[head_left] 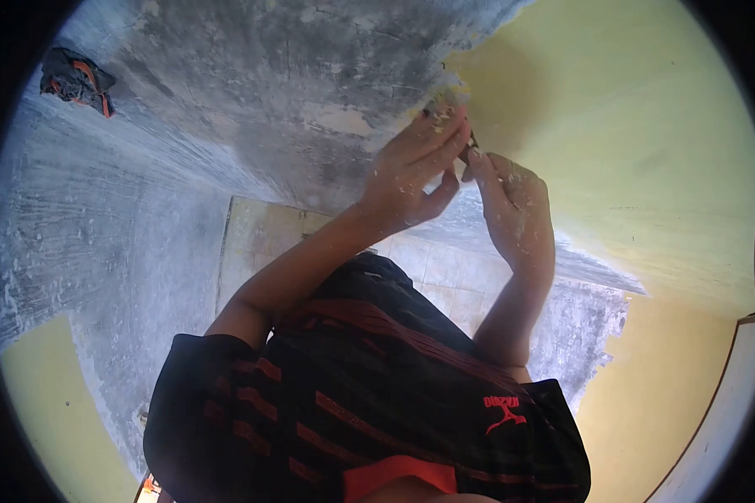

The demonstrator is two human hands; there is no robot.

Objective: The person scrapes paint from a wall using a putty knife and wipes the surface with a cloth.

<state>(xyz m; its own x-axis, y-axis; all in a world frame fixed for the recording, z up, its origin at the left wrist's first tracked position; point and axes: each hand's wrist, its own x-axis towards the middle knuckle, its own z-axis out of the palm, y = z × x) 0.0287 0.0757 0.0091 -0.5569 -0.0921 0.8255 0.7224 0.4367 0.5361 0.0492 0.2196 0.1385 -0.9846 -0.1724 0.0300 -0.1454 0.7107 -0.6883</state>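
My right hand (516, 201) is closed around a thin, dark scraper (472, 144), thumb along its near end. My left hand (411, 168) lies over the scraper's far part with its fingers bent round and pressed on it, so most of the blade is hidden. Both hands are against the wall, where yellow paint (612, 126) meets bare grey plaster (260, 84) along a ragged edge. Pale flakes and dust cling to my fingers and forearms.
A crumpled black and orange cloth or bag (77, 81) is at the upper left. Below my arms shows a tiled floor (428, 260). More patchy grey wall (84, 226) stands at left, with yellow paint (50, 402) lower down. A white panel with a dark edge (721, 411) is at the right.
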